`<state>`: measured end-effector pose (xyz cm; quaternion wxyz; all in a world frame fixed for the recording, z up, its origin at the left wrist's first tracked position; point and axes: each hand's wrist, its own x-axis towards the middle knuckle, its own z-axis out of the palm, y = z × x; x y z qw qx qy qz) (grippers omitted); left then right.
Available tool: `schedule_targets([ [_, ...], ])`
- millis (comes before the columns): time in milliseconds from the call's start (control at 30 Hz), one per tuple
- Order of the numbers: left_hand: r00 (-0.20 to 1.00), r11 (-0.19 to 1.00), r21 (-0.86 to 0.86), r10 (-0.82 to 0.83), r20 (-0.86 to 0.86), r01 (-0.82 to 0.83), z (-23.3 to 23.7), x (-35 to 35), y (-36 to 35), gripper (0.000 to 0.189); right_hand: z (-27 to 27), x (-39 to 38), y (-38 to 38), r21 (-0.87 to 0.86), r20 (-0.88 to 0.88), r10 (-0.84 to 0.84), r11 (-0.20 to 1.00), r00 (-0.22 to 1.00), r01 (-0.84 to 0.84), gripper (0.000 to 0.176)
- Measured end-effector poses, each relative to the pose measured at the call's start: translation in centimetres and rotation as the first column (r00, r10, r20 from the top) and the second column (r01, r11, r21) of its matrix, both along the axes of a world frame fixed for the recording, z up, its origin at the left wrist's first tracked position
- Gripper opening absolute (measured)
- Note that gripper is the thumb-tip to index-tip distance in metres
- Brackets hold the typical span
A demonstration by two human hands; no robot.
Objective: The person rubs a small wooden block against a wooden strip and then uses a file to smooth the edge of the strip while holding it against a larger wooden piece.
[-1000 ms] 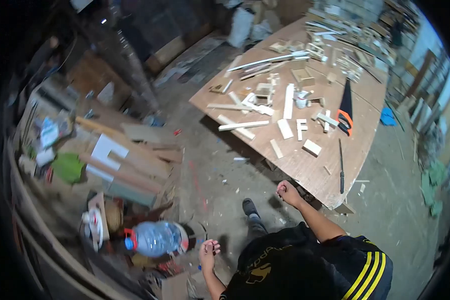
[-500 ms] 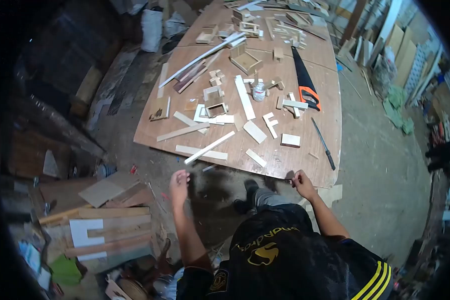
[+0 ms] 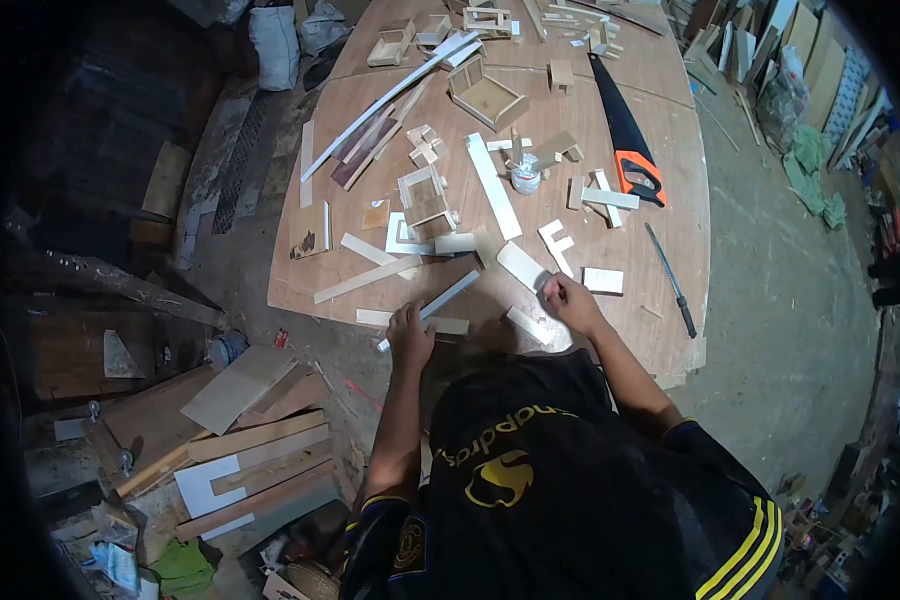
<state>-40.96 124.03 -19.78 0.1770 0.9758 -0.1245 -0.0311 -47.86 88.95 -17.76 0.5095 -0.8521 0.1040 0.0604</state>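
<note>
My left hand (image 3: pixel 410 334) is at the near edge of the table, its fingers curled over the lower part of a narrow wooden strip (image 3: pixel 456 290). That strip lies slantwise across a flatter strip (image 3: pixel 452 326). My right hand (image 3: pixel 572 304) is closed, fingertips bunched by the near corner of a short flat board (image 3: pixel 521 265); whether they grip its corner is hidden. Beside that hand are an F-shaped wooden piece (image 3: pixel 558 246) and a rectangular block (image 3: pixel 603 281). A small piece (image 3: pixel 531 325) lies between my hands, in shadow.
On the right of the table lie a handsaw (image 3: pixel 625 130) with an orange handle and a file-like tool (image 3: pixel 672 282). A small jar (image 3: pixel 525 178) stands mid-table. Open wooden boxes (image 3: pixel 485 95) and long strips are farther back. Scrap boards (image 3: pixel 240 390) cover the floor at left.
Both hands have moved forward from in front of the table to over its near edge. My body leans closer. The left hand has reached the narrow strip, the right the short board.
</note>
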Motion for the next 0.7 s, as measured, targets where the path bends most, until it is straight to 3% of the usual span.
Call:
schedule_targets([
  [67, 0.999, 0.999, 0.041, 0.025, -0.041, -0.024, -0.7, 0.8, -0.4, 0.055, 1.2, 2.8, 0.7, 0.029, -0.005, -0.001, 1.000, 1.000, 0.001, 0.013],
  [133, 0.998, 0.986, 0.157, -0.054, -0.042, 0.060, -1.8, 1.2, -0.5, 0.058, 1.8, 4.2, 1.1, 0.099, -0.036, 0.004, 0.995, 0.999, -0.001, 0.011],
  [233, 0.996, 0.986, 0.149, -0.071, -0.056, 0.079, -3.4, 2.1, -0.1, 0.044, 2.2, 5.2, 1.5, 0.061, -0.062, 0.143, 0.988, 0.988, -0.139, 0.012],
  [400, 0.980, 0.991, 0.084, -0.091, -0.174, 0.107, -0.9, 3.5, 0.2, 0.034, 2.8, 3.9, 1.7, 0.017, -0.161, -0.016, 1.000, 0.987, 0.019, 0.013],
  [467, 0.949, 0.969, -0.245, -0.065, -0.309, -0.013, 0.3, 4.3, 0.8, 0.035, 2.0, 3.2, 2.3, 0.025, -0.152, -0.056, 0.998, 0.987, 0.060, 0.012],
  [567, 0.936, 0.940, -0.341, -0.135, -0.325, 0.017, 0.6, 4.4, 2.2, 0.035, 1.2, 2.9, 4.2, 0.018, -0.047, -0.018, 1.000, 0.999, 0.019, 0.017],
  [600, 0.925, 0.919, -0.392, -0.176, -0.336, 0.033, -0.1, 4.5, 2.5, 0.034, 1.5, 3.0, 5.4, 0.192, -0.085, -0.074, 0.977, 0.994, 0.089, 0.034],
  [633, 0.918, 0.908, -0.415, -0.214, -0.333, 0.061, 0.4, 4.9, 2.3, 0.034, 0.8, 3.5, 6.5, 0.260, -0.050, -0.065, 0.963, 0.997, 0.076, 0.057],
  [667, 0.826, 0.902, -0.425, -0.290, -0.483, 0.068, 1.8, 5.3, 2.5, 0.034, 2.8, 4.4, 7.6, 0.287, 0.011, -0.019, 0.958, 1.000, 0.015, 0.070],
  [700, 0.704, 0.901, -0.427, -0.351, -0.617, 0.075, 3.2, 5.6, 2.8, 0.034, 3.3, 5.2, 8.4, 0.137, 0.095, 0.073, 0.987, 0.993, -0.086, 0.076],
])
